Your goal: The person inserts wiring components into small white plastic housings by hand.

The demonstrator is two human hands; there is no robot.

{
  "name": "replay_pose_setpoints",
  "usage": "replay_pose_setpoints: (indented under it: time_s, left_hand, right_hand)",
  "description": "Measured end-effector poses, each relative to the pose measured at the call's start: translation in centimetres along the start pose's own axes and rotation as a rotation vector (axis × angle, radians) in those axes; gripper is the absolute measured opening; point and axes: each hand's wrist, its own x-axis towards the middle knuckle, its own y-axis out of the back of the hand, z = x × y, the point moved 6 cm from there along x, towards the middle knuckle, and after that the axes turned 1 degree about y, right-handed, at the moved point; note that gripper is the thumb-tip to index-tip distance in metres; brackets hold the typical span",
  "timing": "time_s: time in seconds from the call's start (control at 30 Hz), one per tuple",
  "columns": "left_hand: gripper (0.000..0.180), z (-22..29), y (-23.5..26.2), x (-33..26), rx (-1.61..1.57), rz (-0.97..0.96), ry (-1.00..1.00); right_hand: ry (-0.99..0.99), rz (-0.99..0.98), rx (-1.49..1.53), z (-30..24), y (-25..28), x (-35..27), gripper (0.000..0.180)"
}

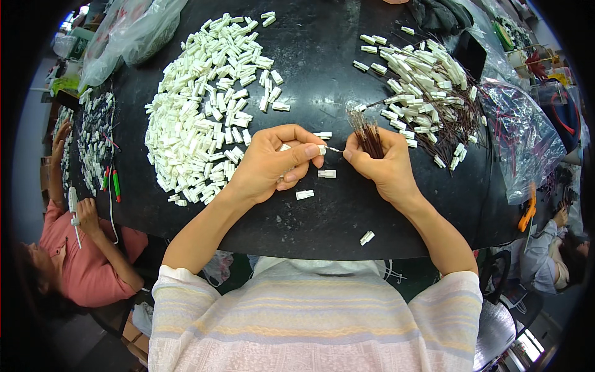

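Near the middle of the black table, my left hand (276, 162) pinches a small white plastic connector housing (322, 150) between thumb and forefinger. More white housings seem tucked in its curled fingers. My right hand (385, 162) is closed round a bundle of thin dark brown wires (368, 137) with metal terminals on their upper ends. From its thumb and forefinger one wire terminal (335, 149) points left at the housing; whether its tip is inside I cannot tell. Loose housings lie close by, one below the left fingers (304, 194) and one near the table's front edge (367, 238).
A large heap of white housings (186, 130) spreads to the left. At the right lies a pile of housings with brown wires attached (427, 80). Clear plastic bags (524, 136) line the right side. Co-workers sit at the left (87, 260) and right (545, 260).
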Motion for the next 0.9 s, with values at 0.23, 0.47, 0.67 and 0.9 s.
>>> replay_pose_setpoints:
  time_s: [0.23, 0.47, 0.67, 0.9]
  left_hand:
    - [0.013, -0.1, 0.0, -0.1, 0.025, 0.055, 0.010]
    - [0.012, -0.1, -0.6, -0.2, 0.193, 0.080, -0.037]
    - [0.026, -0.2, -0.6, 0.0, 0.073, -0.007, -0.019]
    - [0.043, 0.4, 0.7, 0.3, -0.702, -0.158, 0.124]
  right_hand:
    - [0.076, -0.021, -0.067, -0.4, -0.1, -0.1, 0.006]
    - [0.076, -0.080, -0.078, -0.4, -0.7, -0.1, 0.007]
    - [0.120, -0.037, -0.066, -0.7, -0.8, 0.0, 0.009]
    - [0.047, 0.061, 0.275, 0.1, 0.4, 0.4, 0.009]
